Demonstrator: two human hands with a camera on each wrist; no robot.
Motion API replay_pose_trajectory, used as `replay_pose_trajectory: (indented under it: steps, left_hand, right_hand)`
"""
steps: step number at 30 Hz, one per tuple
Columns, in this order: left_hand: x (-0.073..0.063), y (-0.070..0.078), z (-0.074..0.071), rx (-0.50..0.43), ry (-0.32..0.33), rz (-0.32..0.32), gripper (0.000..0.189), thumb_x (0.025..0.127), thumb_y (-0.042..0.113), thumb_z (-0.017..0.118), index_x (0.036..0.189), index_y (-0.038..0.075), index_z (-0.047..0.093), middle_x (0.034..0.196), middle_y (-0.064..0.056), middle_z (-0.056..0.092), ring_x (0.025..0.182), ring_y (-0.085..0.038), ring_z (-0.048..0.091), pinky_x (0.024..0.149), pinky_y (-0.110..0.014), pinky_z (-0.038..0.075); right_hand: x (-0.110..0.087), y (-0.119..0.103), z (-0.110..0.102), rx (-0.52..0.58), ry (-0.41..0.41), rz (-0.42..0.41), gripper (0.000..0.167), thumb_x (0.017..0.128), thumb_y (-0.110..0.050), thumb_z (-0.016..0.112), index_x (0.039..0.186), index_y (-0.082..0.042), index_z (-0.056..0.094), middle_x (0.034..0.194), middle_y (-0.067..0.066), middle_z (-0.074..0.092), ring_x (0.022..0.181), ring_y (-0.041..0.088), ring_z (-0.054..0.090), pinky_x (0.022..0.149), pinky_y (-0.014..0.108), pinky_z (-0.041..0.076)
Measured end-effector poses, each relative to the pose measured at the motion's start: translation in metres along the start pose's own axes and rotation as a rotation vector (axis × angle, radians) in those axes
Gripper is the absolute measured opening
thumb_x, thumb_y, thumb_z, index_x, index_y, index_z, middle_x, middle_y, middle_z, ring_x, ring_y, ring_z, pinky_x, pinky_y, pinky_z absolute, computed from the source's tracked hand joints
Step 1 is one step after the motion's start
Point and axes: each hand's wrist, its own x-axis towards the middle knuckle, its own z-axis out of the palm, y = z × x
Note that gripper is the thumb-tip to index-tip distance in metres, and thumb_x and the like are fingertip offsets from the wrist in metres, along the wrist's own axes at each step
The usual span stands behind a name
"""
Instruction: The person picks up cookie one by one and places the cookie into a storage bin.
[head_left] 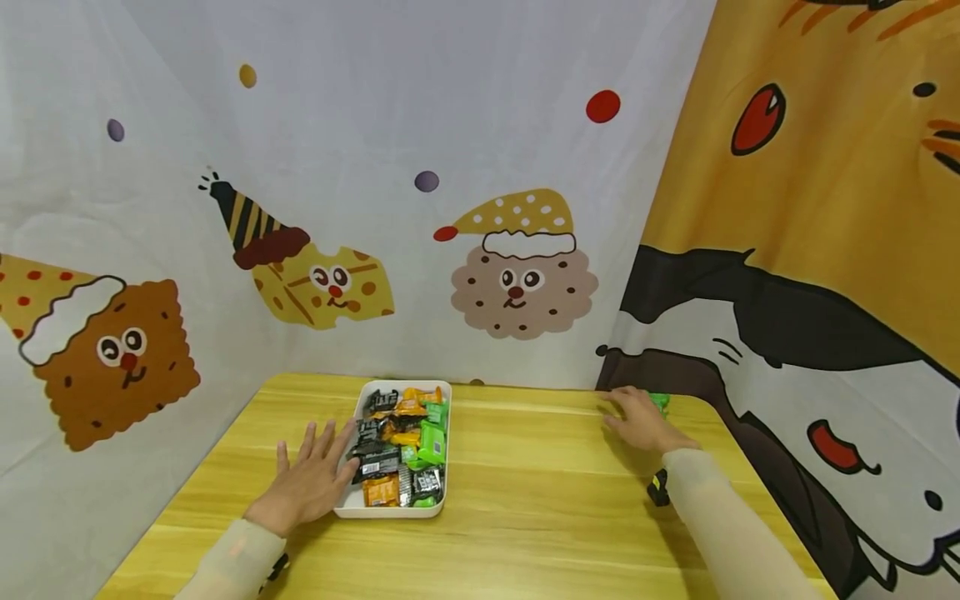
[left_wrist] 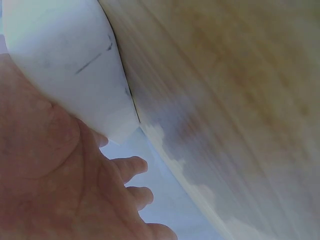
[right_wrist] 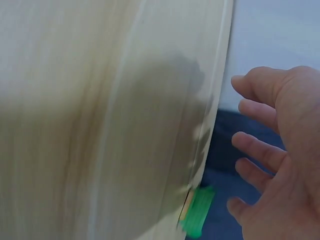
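Note:
A white tray [head_left: 390, 512] full of small wrapped packets [head_left: 401, 433] in black, orange and green stands on the wooden table. My left hand [head_left: 303, 483] lies spread along the tray's left side, thumb near its rim; whether it touches is unclear. In the left wrist view, the palm [left_wrist: 45, 155] is close to the tray's white wall [left_wrist: 70, 60]. Toward the table's far right corner, my right hand [head_left: 643, 423] hovers with loosely bent fingers and nothing in them. Beside it a green packet [head_left: 660, 402] sits at the table's edge, partly hidden by the hand.
The wooden table [head_left: 532, 500] ends at a light curtain [head_left: 360, 100] printed with cartoon snacks. Along the right side hangs an orange, black and white cartoon cloth [head_left: 810, 250]. A black wrist strap [head_left: 658, 488] shows under the right sleeve [head_left: 720, 517].

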Motion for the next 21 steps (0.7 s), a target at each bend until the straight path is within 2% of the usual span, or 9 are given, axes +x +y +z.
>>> replay_pose_trajectory:
  steps: [9, 21]
  left_hand:
    - [0.000, -0.001, 0.001, 0.000, -0.004, 0.000, 0.076, 0.126, 0.054, 0.039, 0.189, 0.017, 0.016, 0.193, -0.031, 0.011, 0.178, -0.064, 0.000, 0.130, -0.098, -0.008]
    - [0.000, 0.001, -0.002, 0.016, 0.001, 0.000, 0.078, 0.126, 0.055, 0.040, 0.189, 0.016, 0.016, 0.193, -0.032, 0.012, 0.178, -0.064, 0.001, 0.130, -0.098, -0.005]
  right_hand:
    - [-0.009, 0.024, -0.013, -0.051, -0.006, 0.083, 0.048, 0.113, -0.016, 0.076, 0.154, 0.008, 0.068, 0.158, 0.044, 0.059, 0.148, 0.069, 0.053, 0.121, 0.085, 0.046]
    - [-0.017, 0.040, -0.017, -0.082, -0.062, 0.194, 0.059, 0.115, -0.020, 0.072, 0.164, 0.009, 0.056, 0.168, 0.050, 0.046, 0.153, 0.079, 0.042, 0.122, 0.089, 0.042]
